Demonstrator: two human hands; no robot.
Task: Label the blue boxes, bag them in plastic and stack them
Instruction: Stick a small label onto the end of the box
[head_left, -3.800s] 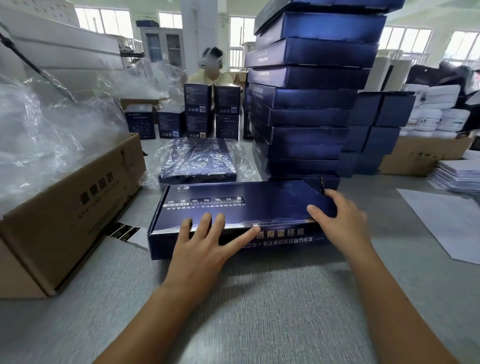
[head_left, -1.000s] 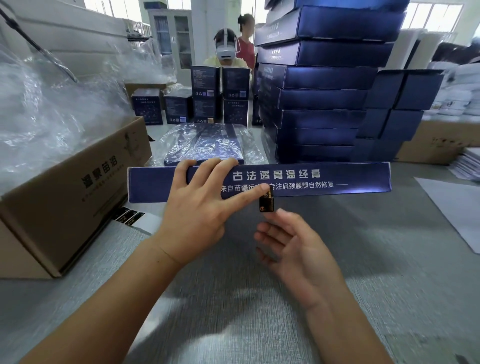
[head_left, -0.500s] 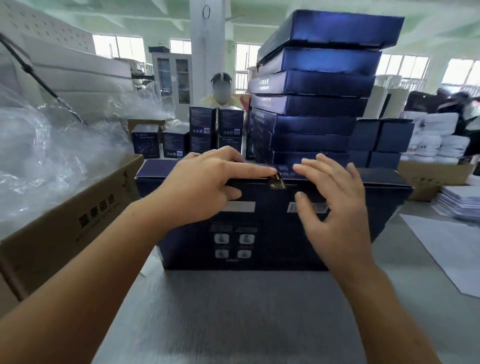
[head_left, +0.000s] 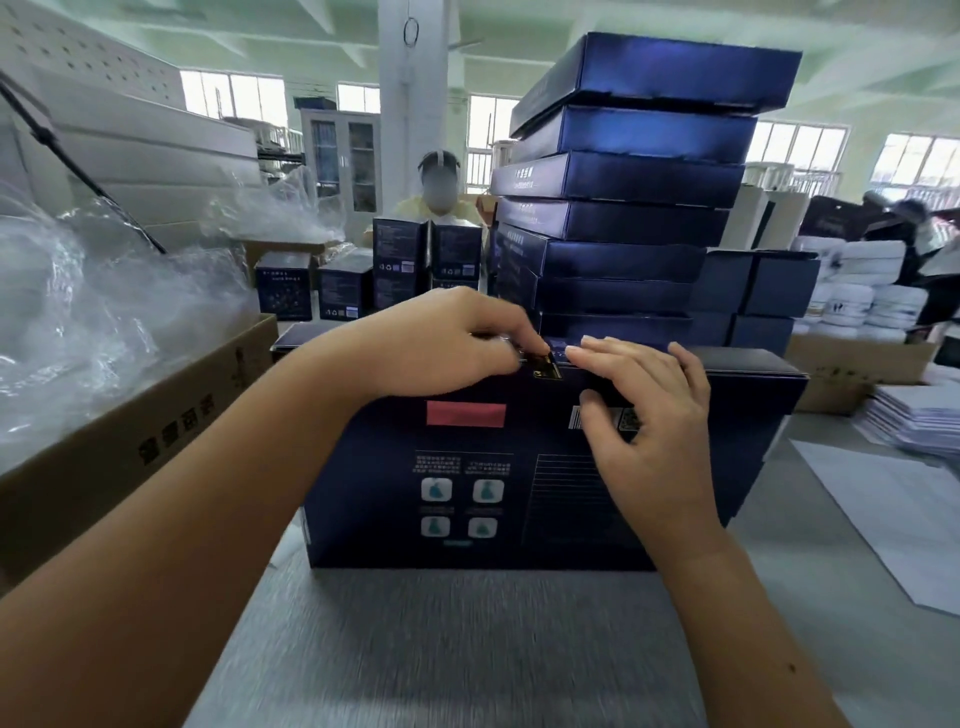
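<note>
While left fingers (head_left: 511, 332) pinch a gold label (head_left: 546, 367), straight right fingers (head_left: 618, 355) touch the upright navy box (head_left: 467, 467)

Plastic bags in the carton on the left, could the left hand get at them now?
Probably yes. The left hand would first have to let go of the gold label on the blue box; the plastic bags spill from the open carton to its left, with nothing between.

Dark blue box (head_left: 467, 483) upright on edge, gold label (head_left: 545, 367) at top.

Bright windows (head_left: 234, 101), white pillar (head_left: 413, 104), grey tabletop (head_left: 467, 649).
</note>
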